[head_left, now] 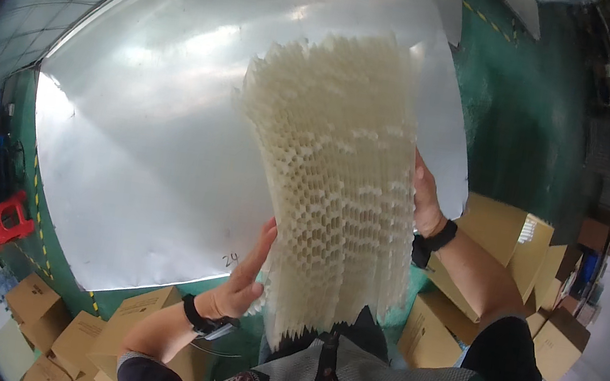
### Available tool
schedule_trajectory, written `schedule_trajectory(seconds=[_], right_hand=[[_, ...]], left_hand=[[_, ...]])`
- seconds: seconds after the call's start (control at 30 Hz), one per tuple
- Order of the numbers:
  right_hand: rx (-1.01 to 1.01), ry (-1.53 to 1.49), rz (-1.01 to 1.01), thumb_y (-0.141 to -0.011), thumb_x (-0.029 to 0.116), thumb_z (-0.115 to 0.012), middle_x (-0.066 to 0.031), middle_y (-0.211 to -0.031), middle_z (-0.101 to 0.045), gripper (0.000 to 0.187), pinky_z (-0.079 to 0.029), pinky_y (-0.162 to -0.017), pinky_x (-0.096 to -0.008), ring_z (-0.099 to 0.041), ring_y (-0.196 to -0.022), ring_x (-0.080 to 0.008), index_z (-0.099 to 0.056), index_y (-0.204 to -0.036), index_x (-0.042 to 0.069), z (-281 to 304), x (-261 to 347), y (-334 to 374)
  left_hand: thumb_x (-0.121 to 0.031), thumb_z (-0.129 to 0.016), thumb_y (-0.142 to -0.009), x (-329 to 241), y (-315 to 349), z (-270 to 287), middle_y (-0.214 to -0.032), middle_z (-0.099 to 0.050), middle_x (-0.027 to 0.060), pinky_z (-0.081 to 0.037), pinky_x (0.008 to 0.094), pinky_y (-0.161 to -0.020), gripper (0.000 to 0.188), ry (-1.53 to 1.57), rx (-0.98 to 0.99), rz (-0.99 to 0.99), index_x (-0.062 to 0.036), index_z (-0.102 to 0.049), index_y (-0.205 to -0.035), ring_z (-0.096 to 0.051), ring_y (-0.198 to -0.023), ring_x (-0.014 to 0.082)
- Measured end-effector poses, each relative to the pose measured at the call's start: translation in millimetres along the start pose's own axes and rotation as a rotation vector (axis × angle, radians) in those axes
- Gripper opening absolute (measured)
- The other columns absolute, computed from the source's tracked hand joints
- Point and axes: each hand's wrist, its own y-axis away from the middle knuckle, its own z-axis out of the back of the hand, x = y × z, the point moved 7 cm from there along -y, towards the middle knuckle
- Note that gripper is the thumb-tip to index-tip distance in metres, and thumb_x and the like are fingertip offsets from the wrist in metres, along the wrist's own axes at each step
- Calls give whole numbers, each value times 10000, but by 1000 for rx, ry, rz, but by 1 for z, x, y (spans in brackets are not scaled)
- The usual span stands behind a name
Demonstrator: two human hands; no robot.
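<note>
A large cream, translucent honeycomb block (333, 210) stands between my hands over the near part of a shiny metal-topped table (144, 168). Its many small cells face up, and its far and near edges look ragged. My left hand (242, 279) presses along the block's lower left side, fingers stretched forward and thumb apart. Against the right side, higher up, lies my right hand (427, 196), its fingertips partly hidden behind the block. Together the two palms hold the block from both sides. Each wrist wears a dark band.
Cardboard boxes (81, 342) stand on the floor at the lower left. More boxes (495, 225) crowd the right side near my forearm. A red stool (11, 219) is at the far left, beside yellow-black floor tape. Green floor (525, 120) runs along the table's right edge.
</note>
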Motion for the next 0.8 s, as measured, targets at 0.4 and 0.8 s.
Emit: schedule_trajectory(seconds=[0.4, 0.8], right_hand=[[208, 78, -302, -818, 692, -213, -129, -1385, -286, 898, -219, -1035, -315, -262, -1278, -207, -160, -1371, -14, 22, -13, 18], [-147, 318, 17, -907, 498, -338, -107, -1331, -374, 674, -300, -996, -316, -369, -1206, -174, -227, -1357, 7, 27, 0, 40]], left_hand=[[-647, -297, -825, -4, 9, 0, -1424, -38, 276, -78, 544, -1030, 892, -775, 290, -247, 20, -94, -1382, -110, -1314, 427], [-589, -459, -796, 9, 8, -4, -1434, -37, 257, -74, 477, -1055, 931, -605, -133, -218, 2, -58, -1392, -74, -1333, 385]])
